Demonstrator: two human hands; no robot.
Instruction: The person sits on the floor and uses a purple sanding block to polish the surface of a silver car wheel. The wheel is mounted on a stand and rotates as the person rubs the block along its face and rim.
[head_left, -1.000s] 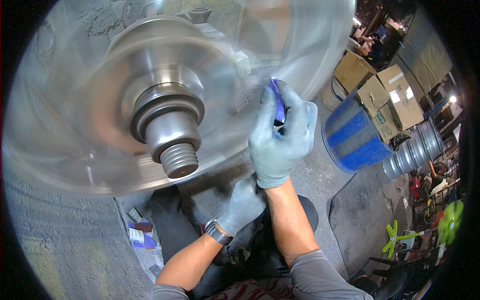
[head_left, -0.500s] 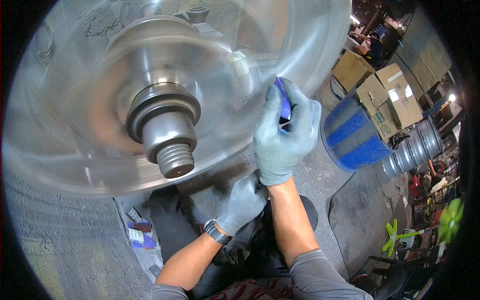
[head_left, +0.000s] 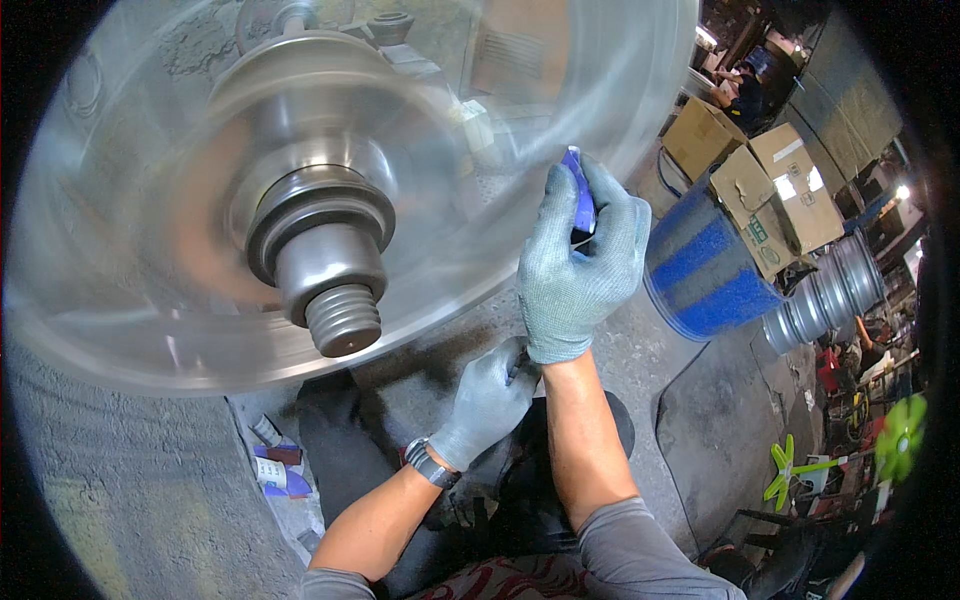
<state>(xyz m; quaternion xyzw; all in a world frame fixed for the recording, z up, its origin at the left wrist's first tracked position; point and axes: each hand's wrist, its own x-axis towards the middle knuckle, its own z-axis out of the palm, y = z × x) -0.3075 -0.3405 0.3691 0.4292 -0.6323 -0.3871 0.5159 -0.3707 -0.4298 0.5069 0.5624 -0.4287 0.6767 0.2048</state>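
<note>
A large metal wheel spins in front of me, blurred so that the background shows through it. A steel shaft with a collar and a threaded end juts from its centre toward me. In my gloved right hand a folded blue-purple piece of sandpaper is pinched between thumb and fingers, its tip close to the wheel's right side; contact cannot be made out. My gloved left hand is closed beside my right wrist, below the wheel. Whatever its curled fingers hold is hidden.
To the right, cardboard boxes sit on a blue-streaked drum, beside stacked metal rims. A green fan stands at far right. Purple and brown sheets lie lower left. Another person is in the background.
My right hand has shifted slightly right with the sandpaper, away from the wheel's centre. My left hand stays nearly in place. The wheel is spinning in both frames.
</note>
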